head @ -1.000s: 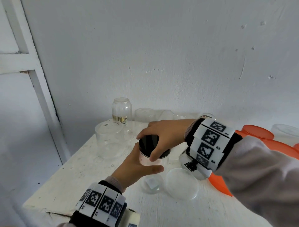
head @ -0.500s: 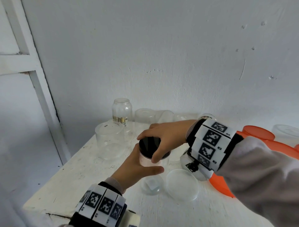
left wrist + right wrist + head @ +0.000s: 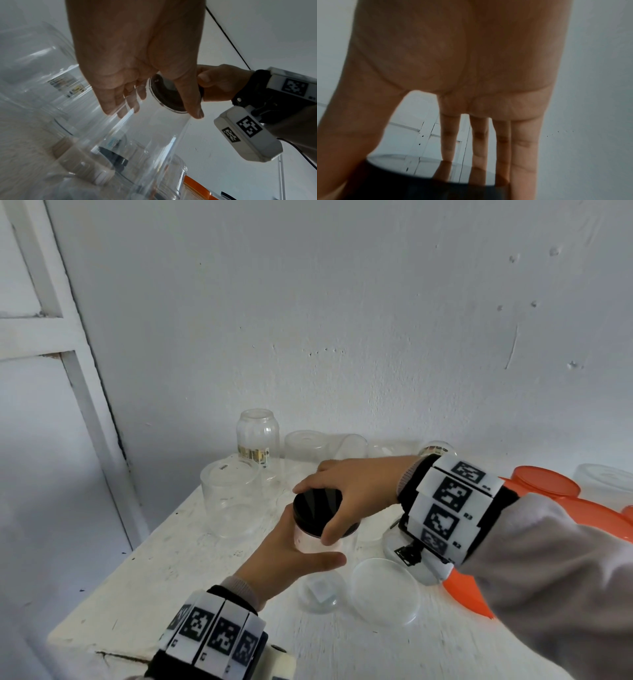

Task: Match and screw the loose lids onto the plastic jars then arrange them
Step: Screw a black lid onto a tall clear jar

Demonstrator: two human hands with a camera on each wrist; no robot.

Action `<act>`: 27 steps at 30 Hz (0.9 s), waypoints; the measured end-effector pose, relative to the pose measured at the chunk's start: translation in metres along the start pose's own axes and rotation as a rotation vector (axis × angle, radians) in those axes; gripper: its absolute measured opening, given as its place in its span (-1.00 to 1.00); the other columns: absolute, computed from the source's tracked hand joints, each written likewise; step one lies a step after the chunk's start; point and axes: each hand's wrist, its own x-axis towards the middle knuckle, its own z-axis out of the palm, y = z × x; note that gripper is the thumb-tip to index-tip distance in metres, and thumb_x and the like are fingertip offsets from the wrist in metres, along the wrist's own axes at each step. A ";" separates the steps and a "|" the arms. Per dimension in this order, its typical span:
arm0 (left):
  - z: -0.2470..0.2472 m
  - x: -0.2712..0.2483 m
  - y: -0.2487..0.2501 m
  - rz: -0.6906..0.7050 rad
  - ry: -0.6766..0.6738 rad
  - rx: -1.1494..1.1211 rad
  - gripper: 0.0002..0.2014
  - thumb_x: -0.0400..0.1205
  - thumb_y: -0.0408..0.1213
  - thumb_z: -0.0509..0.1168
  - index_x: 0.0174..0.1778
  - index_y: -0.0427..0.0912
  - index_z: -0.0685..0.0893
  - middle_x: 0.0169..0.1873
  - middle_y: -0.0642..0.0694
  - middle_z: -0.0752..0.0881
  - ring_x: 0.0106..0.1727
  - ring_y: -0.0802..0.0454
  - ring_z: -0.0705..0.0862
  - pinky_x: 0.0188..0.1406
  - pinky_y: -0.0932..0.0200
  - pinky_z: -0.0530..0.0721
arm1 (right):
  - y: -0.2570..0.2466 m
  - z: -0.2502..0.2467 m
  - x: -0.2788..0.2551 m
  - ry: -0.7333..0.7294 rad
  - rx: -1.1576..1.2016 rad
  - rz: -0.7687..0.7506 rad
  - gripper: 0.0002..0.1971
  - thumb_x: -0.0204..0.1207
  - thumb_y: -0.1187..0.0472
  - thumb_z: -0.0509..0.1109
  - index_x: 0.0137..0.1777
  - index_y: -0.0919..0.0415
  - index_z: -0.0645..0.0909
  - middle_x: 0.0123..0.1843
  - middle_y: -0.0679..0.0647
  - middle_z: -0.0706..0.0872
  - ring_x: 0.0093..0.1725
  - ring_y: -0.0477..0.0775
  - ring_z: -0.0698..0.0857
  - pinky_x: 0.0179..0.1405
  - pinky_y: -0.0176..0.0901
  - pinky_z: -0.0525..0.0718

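Little has moved: the right hand (image 3: 356,491) still grips the black lid (image 3: 317,506), its thumb slightly shifted. The left hand (image 3: 291,556) wraps the jar (image 3: 313,541) above the table (image 3: 164,570). Only the left wrist view shows its fingers (image 3: 118,102) curled through the clear wall.

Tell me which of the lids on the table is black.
Only the black lid on the jar held between both hands; the right hand grips it. The loose lids are clear or orange.
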 end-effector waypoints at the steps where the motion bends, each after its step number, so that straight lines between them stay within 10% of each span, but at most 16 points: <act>1: 0.000 0.000 0.000 0.002 0.000 -0.001 -0.27 0.32 -0.16 0.64 0.22 0.40 0.34 0.22 0.33 0.56 0.19 0.45 0.54 -0.07 0.51 0.50 | 0.001 0.000 0.000 0.008 0.005 -0.001 -0.21 0.34 -0.23 0.50 0.55 -0.25 0.23 0.30 -0.16 0.39 0.29 -0.04 0.45 0.27 -0.02 0.55; 8: 0.000 0.001 -0.002 0.030 -0.023 -0.024 -0.25 0.34 -0.18 0.63 0.30 0.36 0.36 0.15 0.51 0.59 0.17 0.60 0.52 -0.01 0.52 0.50 | -0.005 0.011 0.007 0.100 -0.117 0.119 -0.18 0.32 -0.53 0.24 0.47 -0.04 0.32 0.25 -0.02 0.46 0.10 0.05 0.54 0.00 -0.07 0.58; 15: 0.000 0.001 -0.002 0.007 -0.002 -0.002 -0.24 0.31 -0.13 0.64 0.27 0.39 0.33 0.25 0.34 0.55 0.26 0.39 0.52 0.05 0.44 0.48 | 0.003 0.003 0.001 0.013 0.034 -0.037 -0.28 0.40 -0.17 0.47 0.53 -0.30 0.26 0.33 -0.13 0.37 0.36 0.01 0.43 0.33 0.05 0.53; 22: 0.000 0.002 -0.003 0.028 -0.014 -0.027 -0.19 0.31 -0.14 0.64 0.38 0.31 0.34 0.27 0.37 0.54 0.26 0.51 0.48 0.05 0.48 0.44 | 0.003 0.017 0.007 0.168 -0.003 0.063 -0.25 0.35 -0.49 0.27 0.47 -0.15 0.31 0.16 -0.07 0.38 0.18 0.03 0.47 0.04 -0.10 0.51; 27: 0.000 0.002 -0.004 0.013 -0.008 -0.009 -0.26 0.31 -0.12 0.64 0.25 0.42 0.33 0.22 0.41 0.54 0.23 0.48 0.50 0.02 0.48 0.45 | 0.005 0.014 0.004 0.084 0.061 -0.006 -0.27 0.41 -0.28 0.40 0.55 -0.20 0.25 0.34 -0.08 0.38 0.36 0.01 0.36 0.28 -0.01 0.47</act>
